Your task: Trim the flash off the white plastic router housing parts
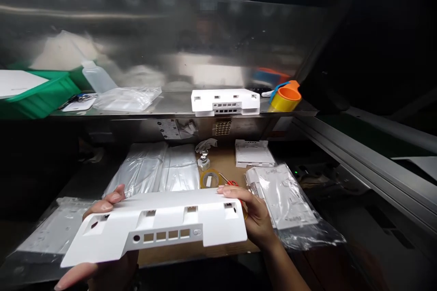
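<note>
A white plastic housing (167,218) is held up in front of me, its edge with a round hole and several square openings facing me. My left hand (105,232) grips its left end, fingers over the top and thumb below the lower corner. At the right end my right hand (254,213) holds it, with fingertips on the top edge and the palm partly hidden behind. Beyond it, a similar white housing (225,100) stands on the metal shelf (174,104). Clear plastic bags (143,168) lie behind the held housing.
On the shelf are a green bin (51,93), a squeeze bottle (99,77) and a yellow and orange tape roll (287,96). Below are a small dispenser bottle (204,161), a tape roll (209,178), red-handled scissors (232,183), stacked white parts (254,153) and bagged white parts (283,195).
</note>
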A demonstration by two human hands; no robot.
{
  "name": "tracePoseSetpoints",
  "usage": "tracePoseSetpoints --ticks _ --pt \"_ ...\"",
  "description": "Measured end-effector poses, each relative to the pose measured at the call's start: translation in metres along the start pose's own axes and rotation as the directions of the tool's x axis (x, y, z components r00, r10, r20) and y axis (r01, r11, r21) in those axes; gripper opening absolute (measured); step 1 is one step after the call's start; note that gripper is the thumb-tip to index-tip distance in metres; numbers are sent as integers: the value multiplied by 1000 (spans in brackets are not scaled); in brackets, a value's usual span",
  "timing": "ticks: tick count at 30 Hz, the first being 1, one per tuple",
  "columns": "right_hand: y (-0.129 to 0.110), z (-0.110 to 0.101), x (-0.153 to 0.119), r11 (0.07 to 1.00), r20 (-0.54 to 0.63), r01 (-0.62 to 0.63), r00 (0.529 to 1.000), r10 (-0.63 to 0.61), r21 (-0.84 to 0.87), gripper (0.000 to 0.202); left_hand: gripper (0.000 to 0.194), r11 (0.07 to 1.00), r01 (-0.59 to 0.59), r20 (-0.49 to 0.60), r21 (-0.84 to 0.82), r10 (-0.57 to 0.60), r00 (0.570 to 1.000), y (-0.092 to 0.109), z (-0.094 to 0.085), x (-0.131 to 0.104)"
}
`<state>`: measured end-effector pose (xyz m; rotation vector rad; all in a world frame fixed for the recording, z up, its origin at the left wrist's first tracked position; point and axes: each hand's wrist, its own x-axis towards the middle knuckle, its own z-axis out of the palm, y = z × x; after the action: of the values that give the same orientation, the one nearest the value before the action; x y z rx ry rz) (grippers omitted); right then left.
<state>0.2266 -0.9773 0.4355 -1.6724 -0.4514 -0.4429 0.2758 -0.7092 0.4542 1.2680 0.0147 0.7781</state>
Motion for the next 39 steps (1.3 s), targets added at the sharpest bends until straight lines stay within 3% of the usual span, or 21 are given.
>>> tracePoseSetpoints --ticks 6,13,19,26,35,37,38,39 --pt "9 7 0 999 46 -5 999 3 35 36 85 990 -127 -59 57 130 990 0 -8 2" --pt "19 9 -2 998 60 -49 997 47 42 37 80 994 -96 -58 50 99 993 9 -9 -10" --pt "36 4 -8 999 70 -43 997 44 -7 41 70 1000 -14 25 -17 15 1000 13 -8 -22" --pt "51 1 -12 999 61 -31 998 33 -27 41 74 996 -87 64 6 86 994 0 -17 -31" --pt "63 6 -7 999 84 -10 996 7 40 37 82 982 -182 -2 42 183 983 -1 -23 -37" --pt "66 8 -6 998 81 9 997 -15 66 37 89 997 -71 -74 -18 69 995 7 -27 -41" --pt "68 9 -6 997 84 16 996 -22 76 37 93 994 68 -125 -87 -79 989 11 -32 -44" --pt "69 10 -6 996 91 21 995 -29 86 36 93 949 254 -155 -188 -284 946 14 -40 -47"
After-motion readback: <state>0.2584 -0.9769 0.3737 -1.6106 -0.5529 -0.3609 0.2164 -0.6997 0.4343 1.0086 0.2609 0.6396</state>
